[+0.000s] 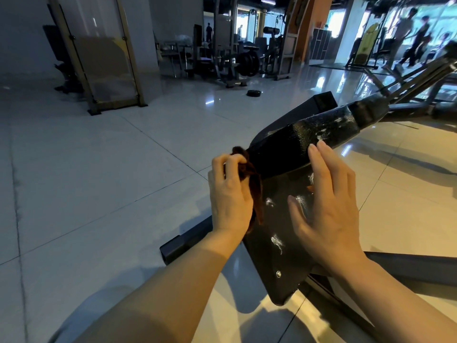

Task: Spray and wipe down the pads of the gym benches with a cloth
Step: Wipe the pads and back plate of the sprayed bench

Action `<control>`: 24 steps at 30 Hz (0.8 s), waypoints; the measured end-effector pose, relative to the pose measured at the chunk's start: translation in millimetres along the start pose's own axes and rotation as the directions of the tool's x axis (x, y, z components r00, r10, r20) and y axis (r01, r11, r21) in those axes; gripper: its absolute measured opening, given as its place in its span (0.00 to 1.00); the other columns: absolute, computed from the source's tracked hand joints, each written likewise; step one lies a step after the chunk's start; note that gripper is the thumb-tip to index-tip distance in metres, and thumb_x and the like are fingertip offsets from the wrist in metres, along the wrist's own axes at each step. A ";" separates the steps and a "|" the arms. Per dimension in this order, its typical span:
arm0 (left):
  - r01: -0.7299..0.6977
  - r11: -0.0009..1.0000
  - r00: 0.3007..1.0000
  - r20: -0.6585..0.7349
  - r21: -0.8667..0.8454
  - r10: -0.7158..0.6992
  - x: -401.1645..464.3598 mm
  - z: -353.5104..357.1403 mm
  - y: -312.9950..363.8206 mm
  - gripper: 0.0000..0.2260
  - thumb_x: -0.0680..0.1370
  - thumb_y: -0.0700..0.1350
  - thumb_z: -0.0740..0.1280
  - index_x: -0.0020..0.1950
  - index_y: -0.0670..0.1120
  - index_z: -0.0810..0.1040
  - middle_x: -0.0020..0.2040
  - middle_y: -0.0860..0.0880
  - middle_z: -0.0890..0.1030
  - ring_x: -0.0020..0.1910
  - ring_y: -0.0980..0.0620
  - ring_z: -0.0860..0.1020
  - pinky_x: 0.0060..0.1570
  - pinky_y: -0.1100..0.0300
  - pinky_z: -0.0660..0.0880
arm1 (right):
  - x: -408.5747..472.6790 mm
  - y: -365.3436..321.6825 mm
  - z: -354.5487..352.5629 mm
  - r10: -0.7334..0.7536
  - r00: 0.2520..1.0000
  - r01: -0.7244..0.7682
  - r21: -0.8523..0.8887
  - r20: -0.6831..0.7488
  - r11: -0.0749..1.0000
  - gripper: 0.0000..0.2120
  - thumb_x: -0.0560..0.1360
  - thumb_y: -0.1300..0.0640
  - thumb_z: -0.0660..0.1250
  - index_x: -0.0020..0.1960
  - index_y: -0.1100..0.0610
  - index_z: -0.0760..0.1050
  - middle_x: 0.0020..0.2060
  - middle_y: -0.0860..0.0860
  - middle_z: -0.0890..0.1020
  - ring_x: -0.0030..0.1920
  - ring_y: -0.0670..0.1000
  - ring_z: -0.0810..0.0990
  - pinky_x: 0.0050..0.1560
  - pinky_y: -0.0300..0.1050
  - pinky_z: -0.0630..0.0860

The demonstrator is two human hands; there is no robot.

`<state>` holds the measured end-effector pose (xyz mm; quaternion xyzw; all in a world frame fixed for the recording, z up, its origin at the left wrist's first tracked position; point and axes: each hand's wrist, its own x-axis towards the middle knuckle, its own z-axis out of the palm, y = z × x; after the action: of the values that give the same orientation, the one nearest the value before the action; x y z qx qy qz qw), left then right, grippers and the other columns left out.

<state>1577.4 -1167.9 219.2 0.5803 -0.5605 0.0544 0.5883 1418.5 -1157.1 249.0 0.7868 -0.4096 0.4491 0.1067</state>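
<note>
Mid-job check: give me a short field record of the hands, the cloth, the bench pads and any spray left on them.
left hand: grips the bunched brown cloth against the near end of the upper pad
right hand: fingers straight, fingertips touching the upper pad
upper pad: black textured vinyl pad, white foam streaks toward its far end
lower pad: flat black seat pad, white foam patches unwiped
surroundings: glossy tiled floor, weight machines and people far behind

The cloth [249,174] is dark brown. The bench pad [284,147] is black with white foam streaks. The floor tiles [99,169] are glossy pale grey.
</note>
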 end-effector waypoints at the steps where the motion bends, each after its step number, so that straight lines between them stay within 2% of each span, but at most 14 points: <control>1: 0.126 0.992 0.992 -0.019 0.000 -0.126 0.0 -1.0 1.5 0.13 0.77 0.36 0.66 0.60 0.47 0.71 0.63 0.47 0.68 0.61 0.47 0.73 0.54 0.54 0.79 | 0.3 -0.5 -0.4 0.002 1.000 -0.002 -0.001 0.004 1.000 0.40 0.69 0.61 0.73 0.76 0.64 0.59 0.74 0.59 0.62 0.73 0.57 0.61 0.72 0.48 0.63; 2: 0.206 0.978 0.977 -0.052 -0.009 -0.206 1.8 -2.1 5.5 0.12 0.78 0.37 0.65 0.60 0.46 0.71 0.63 0.46 0.69 0.61 0.47 0.73 0.54 0.52 0.79 | 0.7 -1.2 -0.6 0.005 1.000 -0.005 -0.002 0.005 1.000 0.40 0.69 0.61 0.73 0.76 0.63 0.59 0.74 0.58 0.62 0.73 0.57 0.60 0.72 0.48 0.63; 3: 0.191 0.981 0.977 -0.091 -0.022 -0.192 4.3 -2.5 13.0 0.12 0.78 0.39 0.64 0.60 0.47 0.71 0.63 0.46 0.68 0.61 0.47 0.73 0.55 0.51 0.79 | 1.3 -1.6 -0.5 0.006 1.000 -0.006 -0.001 0.005 1.000 0.40 0.69 0.61 0.73 0.76 0.63 0.59 0.74 0.58 0.62 0.73 0.57 0.60 0.72 0.48 0.63; 6: -0.195 0.978 0.973 -0.139 -0.073 0.183 8.5 3.1 47.1 0.13 0.76 0.42 0.61 0.60 0.51 0.67 0.63 0.46 0.67 0.62 0.43 0.72 0.56 0.56 0.77 | 2.4 -1.4 0.0 -0.003 1.000 0.003 0.018 0.006 1.000 0.39 0.68 0.62 0.72 0.76 0.64 0.59 0.74 0.59 0.62 0.73 0.58 0.61 0.72 0.54 0.64; 7: -0.293 0.953 0.951 -0.124 -0.082 0.282 7.2 5.7 55.4 0.13 0.76 0.43 0.61 0.60 0.51 0.67 0.62 0.47 0.66 0.61 0.43 0.72 0.56 0.58 0.76 | 2.3 -0.5 -0.1 -0.006 1.000 0.006 0.026 0.003 1.000 0.39 0.69 0.62 0.73 0.75 0.64 0.60 0.73 0.59 0.62 0.73 0.58 0.61 0.71 0.56 0.65; 8: -0.330 0.940 0.941 -0.116 -0.091 0.319 6.4 7.5 58.2 0.13 0.76 0.44 0.61 0.60 0.51 0.67 0.62 0.48 0.65 0.61 0.43 0.72 0.56 0.58 0.76 | 2.3 0.4 -0.4 -0.010 1.000 0.010 0.029 0.001 1.000 0.39 0.69 0.61 0.73 0.75 0.64 0.60 0.73 0.59 0.62 0.73 0.58 0.61 0.71 0.56 0.65; 10: -0.280 0.955 0.955 -0.125 -0.095 0.268 6.5 9.7 47.4 0.13 0.76 0.44 0.60 0.59 0.51 0.67 0.62 0.49 0.65 0.61 0.44 0.72 0.55 0.58 0.76 | 2.0 1.5 -0.6 -0.015 1.000 0.015 0.014 0.006 1.000 0.39 0.68 0.62 0.73 0.75 0.64 0.60 0.73 0.59 0.62 0.73 0.58 0.61 0.71 0.55 0.65; 13: -0.082 0.992 0.993 -0.096 -0.100 0.072 2.1 8.6 15.9 0.12 0.76 0.42 0.61 0.59 0.52 0.67 0.62 0.48 0.67 0.62 0.47 0.73 0.55 0.64 0.76 | 1.6 2.5 -0.4 -0.015 1.000 0.015 -0.011 0.015 1.000 0.40 0.68 0.62 0.74 0.75 0.64 0.60 0.73 0.59 0.62 0.73 0.58 0.61 0.71 0.54 0.65; 16: 0.171 0.981 0.983 -0.052 -0.095 -0.176 -1.1 4.9 -0.6 0.12 0.78 0.36 0.65 0.59 0.47 0.71 0.62 0.48 0.69 0.60 0.47 0.74 0.56 0.56 0.78 | 1.4 2.0 -1.2 -0.009 1.000 0.009 -0.011 0.019 1.000 0.41 0.68 0.61 0.74 0.76 0.63 0.59 0.74 0.57 0.61 0.73 0.57 0.61 0.71 0.52 0.67; 18: 0.219 0.973 0.971 -0.077 -0.068 -0.224 -1.6 3.1 3.6 0.11 0.78 0.36 0.65 0.59 0.46 0.72 0.62 0.47 0.70 0.60 0.47 0.74 0.56 0.57 0.77 | 1.6 0.4 -1.6 -0.008 1.000 0.008 -0.013 0.020 1.000 0.41 0.68 0.61 0.74 0.76 0.63 0.59 0.73 0.57 0.61 0.73 0.57 0.61 0.70 0.53 0.67; 21: -0.034 0.997 0.989 -0.145 -0.070 0.023 2.7 3.8 29.3 0.12 0.77 0.42 0.63 0.61 0.49 0.70 0.62 0.46 0.70 0.61 0.50 0.72 0.56 0.65 0.74 | 2.9 -2.0 -0.9 0.001 1.000 -0.001 -0.004 0.010 1.000 0.41 0.68 0.62 0.74 0.76 0.63 0.59 0.73 0.58 0.62 0.73 0.57 0.61 0.72 0.52 0.65; 24: -0.221 0.975 0.969 -0.120 -0.029 0.216 8.4 4.7 41.7 0.13 0.77 0.45 0.60 0.61 0.52 0.68 0.62 0.49 0.69 0.60 0.50 0.70 0.55 0.71 0.68 | 3.6 -2.0 0.3 0.004 1.000 -0.004 0.002 0.002 1.000 0.40 0.67 0.63 0.73 0.75 0.64 0.60 0.73 0.60 0.63 0.73 0.58 0.60 0.73 0.51 0.63</control>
<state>1547.9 -1163.0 249.8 0.4984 -0.5867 0.1408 0.6225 1421.2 -1158.0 252.1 0.7866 -0.4108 0.4490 0.1048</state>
